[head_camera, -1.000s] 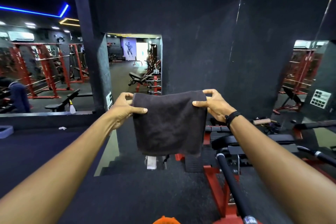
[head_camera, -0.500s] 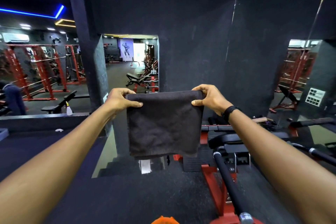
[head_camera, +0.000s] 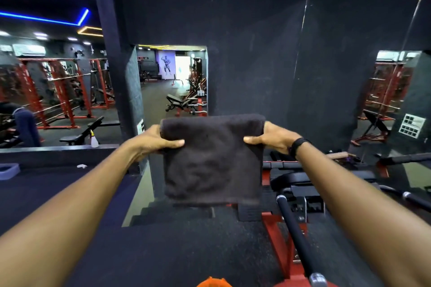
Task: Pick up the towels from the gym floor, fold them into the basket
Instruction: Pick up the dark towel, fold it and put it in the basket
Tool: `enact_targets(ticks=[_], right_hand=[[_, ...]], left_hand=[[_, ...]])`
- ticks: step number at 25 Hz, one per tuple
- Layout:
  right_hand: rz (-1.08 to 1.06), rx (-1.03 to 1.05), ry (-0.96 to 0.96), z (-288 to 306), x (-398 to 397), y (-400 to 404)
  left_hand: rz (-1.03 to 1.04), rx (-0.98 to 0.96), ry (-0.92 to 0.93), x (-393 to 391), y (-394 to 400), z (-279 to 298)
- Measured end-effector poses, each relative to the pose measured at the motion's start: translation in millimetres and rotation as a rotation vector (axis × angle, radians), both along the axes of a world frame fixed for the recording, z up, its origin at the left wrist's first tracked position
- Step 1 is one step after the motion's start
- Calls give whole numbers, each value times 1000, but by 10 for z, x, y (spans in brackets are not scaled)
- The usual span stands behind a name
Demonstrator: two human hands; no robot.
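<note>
A dark grey towel (head_camera: 213, 161), folded into a rough square, hangs in the air in front of me at arm's length. My left hand (head_camera: 155, 140) pinches its upper left corner, thumb in front. Its upper right corner is pinched by my right hand (head_camera: 271, 137), which wears a black wristband. The towel's top edge is stretched level between both hands. An orange object (head_camera: 213, 282), only a sliver of it showing, sits at the bottom edge of the view; I cannot tell whether it is the basket.
A red-framed weight bench (head_camera: 291, 184) with a black bar (head_camera: 297, 237) stands right and below. Steps (head_camera: 172, 212) drop down ahead beside a dark pillar (head_camera: 114, 72). Mirrors on both sides show red racks. A spray bottle (head_camera: 94, 140) stands on the left ledge.
The towel's top edge has been rolled or folded over toward me, and both hands now grip it from the sides. The view shifted slightly.
</note>
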State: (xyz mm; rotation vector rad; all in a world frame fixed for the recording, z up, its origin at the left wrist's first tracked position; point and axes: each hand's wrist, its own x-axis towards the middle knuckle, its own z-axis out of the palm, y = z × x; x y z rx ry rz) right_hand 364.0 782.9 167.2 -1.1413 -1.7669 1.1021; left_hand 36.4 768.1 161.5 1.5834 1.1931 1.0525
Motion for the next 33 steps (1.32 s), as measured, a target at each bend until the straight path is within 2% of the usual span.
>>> enact_targets(ticks=[2,4,7,9,12,14,15,16,17,20,23,24,25,28,29,31,33], right_hand=[[-57,3,121,-112,-82,23],[-63,-71,266,-178,-118,54],[-68,-162,178,-387,-172,-1],[-146,-176,204,-483,-220,29],[-387,-146,285,-482,-258,157],[-427,-182,327,-438,-247,175],[-333,-210,339,-434,-230,170],[-214,-195,285,-430,-195,152],[-111,-136,150,-416,-159,131],[-47,135,-405,-412,-105,99],[-64,213,-585,-387,-52,108],[-56,207,-563,-333,-24,85],[-33,187,-442,-263,10,50],[17,-8,245,-98,80,-62],[39,-57,342,-99,69,-82],[20,-84,332,-159,16,-94],[-59,-58,288,-159,6,-82]], left_hand=[[144,54,-119,68,32,-104],[185,13,-204,46,33,-156],[155,-147,-32,-22,-13,-350],[228,-174,-93,8,-21,-426],[297,-185,-288,72,5,-446],[206,-199,-276,61,9,-412],[149,-188,-197,49,11,-405],[97,-164,-92,46,-6,-397],[76,-123,40,35,-8,-404],[154,55,418,19,18,-425],[208,160,642,28,-23,-325],[216,164,651,35,-49,-265],[196,121,530,48,-84,-210],[105,-36,-137,117,-191,-126],[133,-52,-245,137,-188,-137],[157,-76,-270,134,-152,-166],[125,-146,-137,105,-131,-198]])
